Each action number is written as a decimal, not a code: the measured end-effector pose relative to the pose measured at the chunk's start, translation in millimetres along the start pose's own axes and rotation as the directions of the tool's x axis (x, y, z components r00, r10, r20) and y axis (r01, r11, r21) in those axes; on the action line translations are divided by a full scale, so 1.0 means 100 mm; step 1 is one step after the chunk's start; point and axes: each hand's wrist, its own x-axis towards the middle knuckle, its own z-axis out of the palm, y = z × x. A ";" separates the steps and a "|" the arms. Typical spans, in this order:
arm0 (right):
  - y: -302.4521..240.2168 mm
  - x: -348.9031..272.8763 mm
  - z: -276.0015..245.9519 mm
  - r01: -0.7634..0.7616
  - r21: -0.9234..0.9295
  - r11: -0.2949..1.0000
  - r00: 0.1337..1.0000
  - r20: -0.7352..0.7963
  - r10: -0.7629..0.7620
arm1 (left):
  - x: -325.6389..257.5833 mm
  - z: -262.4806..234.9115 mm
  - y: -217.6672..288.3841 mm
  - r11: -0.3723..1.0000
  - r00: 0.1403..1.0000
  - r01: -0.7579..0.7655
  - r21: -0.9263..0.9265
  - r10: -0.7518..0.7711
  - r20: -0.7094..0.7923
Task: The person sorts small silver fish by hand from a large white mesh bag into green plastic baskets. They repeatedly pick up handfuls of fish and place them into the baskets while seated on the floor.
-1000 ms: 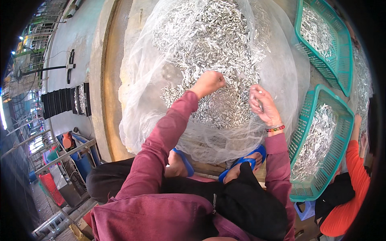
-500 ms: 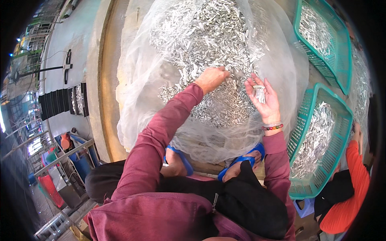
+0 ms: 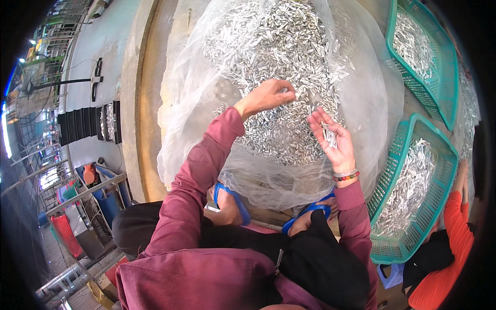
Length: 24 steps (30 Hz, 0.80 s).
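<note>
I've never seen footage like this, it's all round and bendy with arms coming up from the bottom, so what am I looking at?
No machine here, just a person's bare hands. The camera sits on their head, looking down; its wide lens bends straight edges. A pile of small silvery pieces lies on thin white netting. The left hand is over the pile, fingers curled; whether it pinches anything is unclear. The right hand, palm up, holds several pieces. On the right are a green basket and, farther off, a second green basket, both with silvery pieces. Another person's orange sleeve shows beyond.
</note>
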 end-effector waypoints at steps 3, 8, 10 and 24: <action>0.10 -0.01 0.13 -0.070 -0.032 0.997 0.986 0.149 0.074 | -0.05 0.12 0.27 0.937 0.949 -0.315 0.148 0.311 0.051; 0.21 -0.04 0.15 -0.118 0.041 0.992 0.984 0.141 0.111 | -0.26 0.75 0.73 0.688 0.904 -0.402 0.604 0.402 0.145; 0.21 -0.06 0.02 0.146 -0.155 0.977 0.985 0.114 -0.129 | -0.34 0.90 0.91 0.729 0.861 -0.402 0.554 0.507 -0.043; -1.04 -2.70 0.66 0.435 -0.900 0.006 0.366 0.170 -0.915 | -0.34 0.35 -1.39 0.922 0.823 0.309 0.235 -0.135 -0.551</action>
